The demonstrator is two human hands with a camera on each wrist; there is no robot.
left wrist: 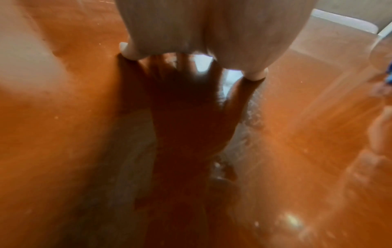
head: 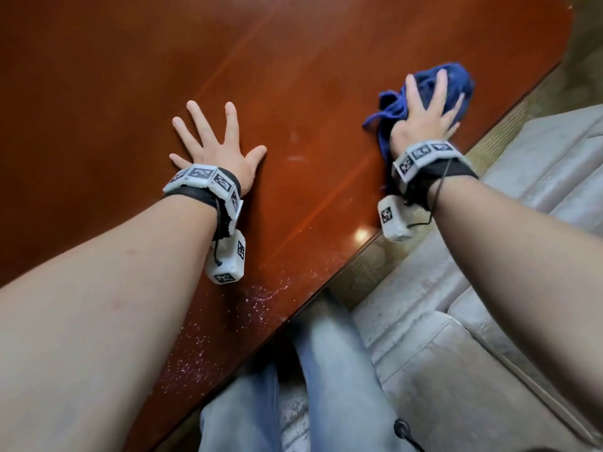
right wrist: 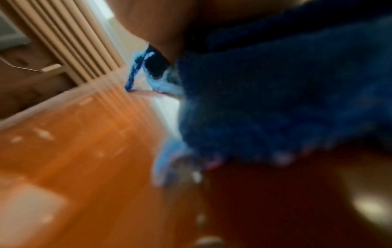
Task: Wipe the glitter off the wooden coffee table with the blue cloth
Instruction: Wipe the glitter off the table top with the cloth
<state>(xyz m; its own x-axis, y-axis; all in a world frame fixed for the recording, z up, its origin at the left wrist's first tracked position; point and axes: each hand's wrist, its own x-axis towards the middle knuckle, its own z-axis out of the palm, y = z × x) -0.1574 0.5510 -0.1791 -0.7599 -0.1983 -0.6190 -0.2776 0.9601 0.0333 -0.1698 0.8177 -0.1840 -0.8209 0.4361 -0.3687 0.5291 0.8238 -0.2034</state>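
Observation:
The glossy reddish wooden coffee table (head: 293, 76) fills the upper left of the head view. My right hand (head: 424, 109) presses the bunched blue cloth (head: 456, 79) onto the table near its right edge, fingers spread straight over it. The right wrist view shows the blue cloth (right wrist: 275, 100) blurred, close under the palm. Flat on the wood lies my left hand (head: 218, 141) with its fingers splayed, holding nothing; its palm (left wrist: 191, 25) shows from below in the left wrist view. White glitter (head: 261, 301) is scattered along the table's near edge, below my left wrist.
A light grey sofa (head: 489, 321) runs along the right side past the table's edge. My legs in pale jeans (head: 326, 370) are below the near edge. A tan carpet strip (head: 509, 125) lies between table and sofa.

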